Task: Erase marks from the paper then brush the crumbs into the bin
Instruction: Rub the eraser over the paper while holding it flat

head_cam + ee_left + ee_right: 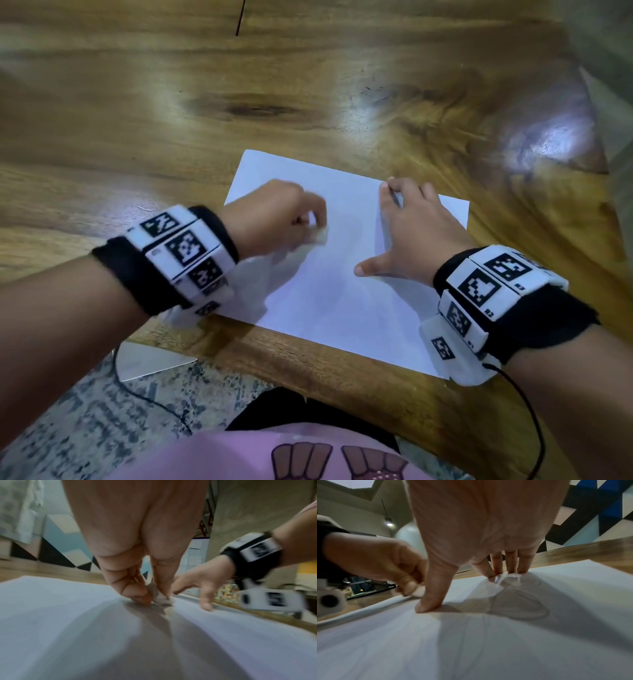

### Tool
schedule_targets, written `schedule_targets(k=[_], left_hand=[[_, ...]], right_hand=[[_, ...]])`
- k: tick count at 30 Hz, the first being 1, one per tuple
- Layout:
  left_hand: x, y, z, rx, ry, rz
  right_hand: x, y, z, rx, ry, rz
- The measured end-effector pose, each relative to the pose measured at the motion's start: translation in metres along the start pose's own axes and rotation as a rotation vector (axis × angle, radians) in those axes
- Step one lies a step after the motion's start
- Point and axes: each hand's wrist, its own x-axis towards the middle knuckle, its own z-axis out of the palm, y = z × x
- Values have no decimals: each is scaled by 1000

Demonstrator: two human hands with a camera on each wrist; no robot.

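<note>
Table (137, 102) of varnished wood carried the paper (335, 301), a white sheet lying askew near the front edge, right of middle. Right hand (411, 236) lay flat on the sheet's right half, fingers spread and straight, thumb (428, 601) pressed down apart from the rest, pinning the sheet. Left hand (274, 216) worked over the sheet's left half, its grip pinched on a small pale eraser (161, 596) whose tip touched the paper. Faint pencil loops (522, 601) showed under the right hand, not yet rubbed out. Crumbs too small to make out; no bin in view.

Judgement: erasing was in hand. To do it well, short strokes running away from the pinning hand, light pressure so the sheet does not buckle, then shift the right hand off the loops to reach them.
</note>
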Motion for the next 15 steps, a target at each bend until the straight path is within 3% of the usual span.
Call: schedule_targets(k=[2, 5, 8, 11, 15], left_hand=[[11, -1, -4, 17, 99, -20], [2, -2, 4, -4, 127, -10], [-25, -2, 16, -38, -17, 108], [-30, -1, 17, -68, -171, 105], [0, 4, 8, -43, 52, 30]], right_hand=[[-1, 0, 0, 2, -4, 1], [-1, 0, -1, 4, -7, 2], [-1, 0, -1, 0, -12, 3], [0, 0, -1, -4, -4, -5], [-1, 0, -1, -19, -12, -1]])
